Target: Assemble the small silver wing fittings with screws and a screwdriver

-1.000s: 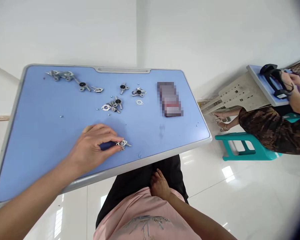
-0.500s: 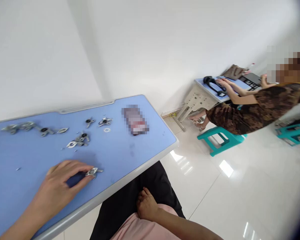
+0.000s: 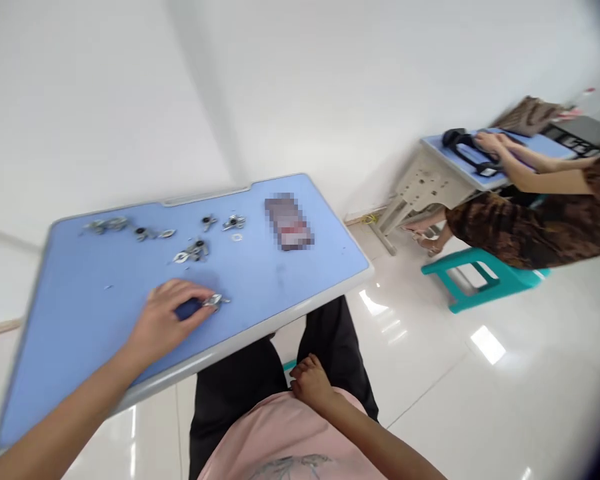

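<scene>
My left hand is over the blue tabletop, pinching a small silvery metal part with a flat flange and a short projecting arm between thumb and fingertips. The part sits low, at or just above the surface; I cannot tell which. On my lap rests my right hand, its fingers loosely bent and apart, holding nothing I can see. Beyond the left hand lies a cluster of similar metal parts. A thin flat metal plate lies farther right.
More metal parts lie along the table's back left. A blurred-out phone-like object is at the right end. To the right, a person sits on a green stool, hands on another desk beside black headphones.
The camera view has shifted, bringing the table's left end into sight. My left hand still pinches the metal part, and my right hand stays on my lap.
</scene>
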`<state>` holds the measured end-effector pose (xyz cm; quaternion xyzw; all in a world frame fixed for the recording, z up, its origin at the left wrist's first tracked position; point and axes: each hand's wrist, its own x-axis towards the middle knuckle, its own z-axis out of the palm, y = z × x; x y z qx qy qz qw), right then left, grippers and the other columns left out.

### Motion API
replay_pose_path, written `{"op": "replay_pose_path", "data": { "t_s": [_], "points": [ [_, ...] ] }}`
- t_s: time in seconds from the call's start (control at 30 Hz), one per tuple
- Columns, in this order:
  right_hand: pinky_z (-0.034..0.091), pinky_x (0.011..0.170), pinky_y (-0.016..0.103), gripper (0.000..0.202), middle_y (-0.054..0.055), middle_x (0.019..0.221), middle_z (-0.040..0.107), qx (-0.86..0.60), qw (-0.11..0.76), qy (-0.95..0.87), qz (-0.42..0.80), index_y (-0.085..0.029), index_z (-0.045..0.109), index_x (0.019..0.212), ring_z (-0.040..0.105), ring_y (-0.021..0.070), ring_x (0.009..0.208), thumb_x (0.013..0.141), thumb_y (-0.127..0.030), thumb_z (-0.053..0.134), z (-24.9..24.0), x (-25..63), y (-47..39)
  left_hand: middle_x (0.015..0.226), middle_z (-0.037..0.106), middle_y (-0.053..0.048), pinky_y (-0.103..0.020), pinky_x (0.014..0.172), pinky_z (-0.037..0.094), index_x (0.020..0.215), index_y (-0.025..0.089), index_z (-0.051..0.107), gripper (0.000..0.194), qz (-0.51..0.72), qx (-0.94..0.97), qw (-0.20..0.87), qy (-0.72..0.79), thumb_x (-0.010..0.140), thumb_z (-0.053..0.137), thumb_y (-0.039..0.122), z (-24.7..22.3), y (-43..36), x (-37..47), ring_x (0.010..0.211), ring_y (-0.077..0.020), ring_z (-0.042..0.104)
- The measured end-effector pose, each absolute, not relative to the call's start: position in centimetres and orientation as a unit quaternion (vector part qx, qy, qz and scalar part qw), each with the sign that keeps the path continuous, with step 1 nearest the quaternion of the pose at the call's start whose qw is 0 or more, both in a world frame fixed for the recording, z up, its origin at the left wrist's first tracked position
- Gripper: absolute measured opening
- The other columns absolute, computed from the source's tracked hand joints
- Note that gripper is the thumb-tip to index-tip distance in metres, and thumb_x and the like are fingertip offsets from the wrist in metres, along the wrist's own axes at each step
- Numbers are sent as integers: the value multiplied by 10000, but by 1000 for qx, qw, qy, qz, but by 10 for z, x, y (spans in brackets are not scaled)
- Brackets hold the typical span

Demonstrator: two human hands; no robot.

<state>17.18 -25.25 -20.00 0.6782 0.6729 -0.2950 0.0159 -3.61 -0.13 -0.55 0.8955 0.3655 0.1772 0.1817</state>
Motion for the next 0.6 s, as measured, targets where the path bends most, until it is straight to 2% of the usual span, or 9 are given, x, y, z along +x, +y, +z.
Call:
{"op": "replay_pose_path", "data": {
  "t_s": [0.1,0.27,0.6],
  "points": [
    [318,1074,423,284,111,1065,725,681,32,670,-293,-142,716,1084,598,245,1089,925,-221,494,-193,178,-252,911,716,-16,-383,930,393,902,233,662,142,223,885,188,363,890,595,358,-9,3,-36,928,-206,599],
    [405,948,343,270,93,1044,727,672,68,674,-299,-156,709,1064,635,220,1001,937,-221,480,-183,186,-254,867,713,-5,-379,913,375,878,235,678,132,255,876,213,348,876,604,343,-18,6,-39,885,-196,583],
    [412,965,341,260,94,1061,721,663,91,667,-328,-170,708,1021,623,229,1040,968,-239,463,-182,187,-263,803,698,5,-408,891,353,840,253,674,146,278,872,219,338,873,590,367,-17,7,-36,837,-209,576]
  ]
}}
